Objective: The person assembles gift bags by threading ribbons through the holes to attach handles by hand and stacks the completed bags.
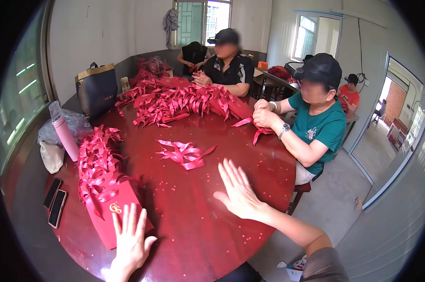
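Observation:
My left hand (130,237) lies with fingers spread over the near end of a row of red paper gift bags (111,207); whether it presses on them I cannot tell. Pink-red ribbon bows (97,162) cover the row as it runs away from me along the left side. My right hand (238,190) is held out flat, fingers stretched, above the right part of the dark red round table (189,244), with nothing in it. Beyond it, near the table's middle, lies a loose bunch of pink-red ribbons (184,152).
Two phones (56,204), a pink bottle (66,136) and a dark tote bag (97,89) stand or lie on the left. A big heap of ribboned bags (175,101) fills the far side. A co-worker in green (316,122) handles ribbon at the right. Small red dots (250,235) are scattered about.

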Tool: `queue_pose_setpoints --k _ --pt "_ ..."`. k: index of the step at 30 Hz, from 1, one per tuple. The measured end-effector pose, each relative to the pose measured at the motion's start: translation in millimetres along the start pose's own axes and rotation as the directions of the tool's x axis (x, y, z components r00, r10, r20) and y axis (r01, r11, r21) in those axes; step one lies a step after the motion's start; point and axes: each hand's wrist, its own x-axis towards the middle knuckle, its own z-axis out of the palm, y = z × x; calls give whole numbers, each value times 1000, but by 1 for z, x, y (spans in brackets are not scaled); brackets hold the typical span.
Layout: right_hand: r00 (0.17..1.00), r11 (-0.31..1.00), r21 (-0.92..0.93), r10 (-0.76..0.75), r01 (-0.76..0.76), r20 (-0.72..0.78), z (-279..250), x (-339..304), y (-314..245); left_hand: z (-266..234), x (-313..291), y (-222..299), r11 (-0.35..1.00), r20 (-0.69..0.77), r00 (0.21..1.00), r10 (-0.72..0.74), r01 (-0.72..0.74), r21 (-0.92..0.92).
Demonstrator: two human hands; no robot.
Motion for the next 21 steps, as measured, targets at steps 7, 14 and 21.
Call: queue_pose_setpoints --k 7,14,21 --pt "959 981 -194 50 6 279 -16 -24 -5 -17 -54 -2 973 -116 966 -230 227 -44" --pt "940 967 203 209 -157 -271 -30 -77 -17 21 -107 5 800 -530 607 -592 369 -473" --pt "880 949 150 314 -278 -355 -1 -119 -22 21 -97 8 750 -502 588 -635 311 -584"
